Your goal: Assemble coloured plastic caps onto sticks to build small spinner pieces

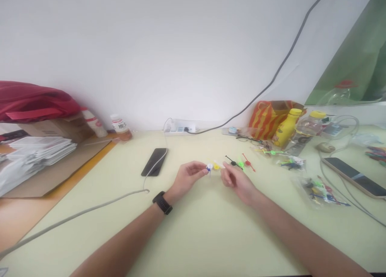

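One left hand (188,177) pinching a blue-and-white piece (209,167), right hand (239,184) grasping a pale strip (219,163), yellow piece (216,167) between

The person's left forearm (129,236) rises from the lower edge, slanting up and to the right, and the right forearm (295,228) slants up and to the left from the lower right, so the two converge toward the middle. Both are bare. The left hand (188,177) brings the tips of thumb and index finger together in a pinch, pointing right. The right hand (239,183) faces it, index finger forward, the other fingers curled toward the palm. The hands are near each other but apart.
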The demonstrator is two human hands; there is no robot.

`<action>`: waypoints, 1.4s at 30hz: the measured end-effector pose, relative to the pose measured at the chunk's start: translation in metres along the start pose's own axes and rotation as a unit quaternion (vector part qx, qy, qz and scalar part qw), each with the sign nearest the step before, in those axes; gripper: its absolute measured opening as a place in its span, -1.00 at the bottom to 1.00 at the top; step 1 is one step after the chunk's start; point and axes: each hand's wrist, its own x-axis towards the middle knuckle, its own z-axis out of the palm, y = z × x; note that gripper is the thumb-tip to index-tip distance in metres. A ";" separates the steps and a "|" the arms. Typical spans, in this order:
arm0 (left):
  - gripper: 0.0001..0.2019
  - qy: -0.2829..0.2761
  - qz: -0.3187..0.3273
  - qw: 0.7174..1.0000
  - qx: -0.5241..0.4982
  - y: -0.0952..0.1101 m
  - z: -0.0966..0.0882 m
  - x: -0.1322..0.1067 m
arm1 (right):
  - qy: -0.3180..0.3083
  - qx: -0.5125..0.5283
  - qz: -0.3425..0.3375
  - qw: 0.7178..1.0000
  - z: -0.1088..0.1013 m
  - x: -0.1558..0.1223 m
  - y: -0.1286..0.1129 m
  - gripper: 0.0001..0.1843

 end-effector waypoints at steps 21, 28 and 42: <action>-0.69 -0.072 -0.020 0.997 -0.015 0.009 0.004 -0.006 | 0.034 -0.220 -0.163 0.961 0.001 0.001 0.013 -0.49; -0.67 -0.070 -0.026 0.997 -0.015 0.006 0.002 -0.005 | 0.021 -0.318 -0.120 0.940 -0.009 0.000 0.009 -0.30; -0.67 -0.091 -0.020 0.995 -0.019 0.007 0.003 -0.005 | -0.013 -0.171 -0.111 0.979 0.001 0.003 0.014 -0.62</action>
